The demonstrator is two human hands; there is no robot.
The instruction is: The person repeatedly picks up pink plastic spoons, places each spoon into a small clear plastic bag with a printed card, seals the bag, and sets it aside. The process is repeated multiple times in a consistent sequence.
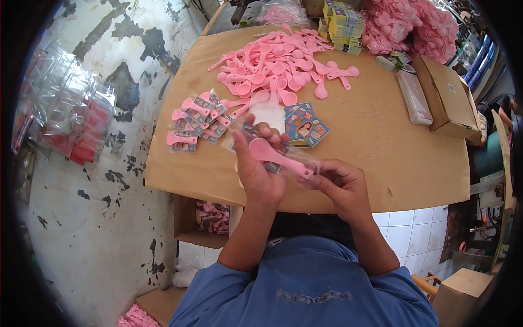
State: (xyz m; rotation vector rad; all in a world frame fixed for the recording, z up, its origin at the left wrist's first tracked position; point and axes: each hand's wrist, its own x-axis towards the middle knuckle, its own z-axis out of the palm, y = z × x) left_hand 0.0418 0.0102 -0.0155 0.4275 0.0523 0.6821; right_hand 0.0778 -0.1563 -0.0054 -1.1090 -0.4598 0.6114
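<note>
Head view: the left hand [260, 173] is gripping a clear bag [272, 150] holding a pink spoon [279, 156], above the table's [381, 163] near edge. The right hand [340, 185], at three o'clock, is pinching the spoon's handle end. Loose spoons [283, 62] are lying at twelve o'clock.

A smooth, matt pink plastic spoon [275, 154] is sitting inside a glossy clear film sleeve [272, 150]. The matt brown cardboard tabletop sheet [376, 147] is looking dull and slightly scuffed. Printed paper cards [305, 126] are showing a light sheen. The white painted floor [103, 218] is peeling, rough.
</note>
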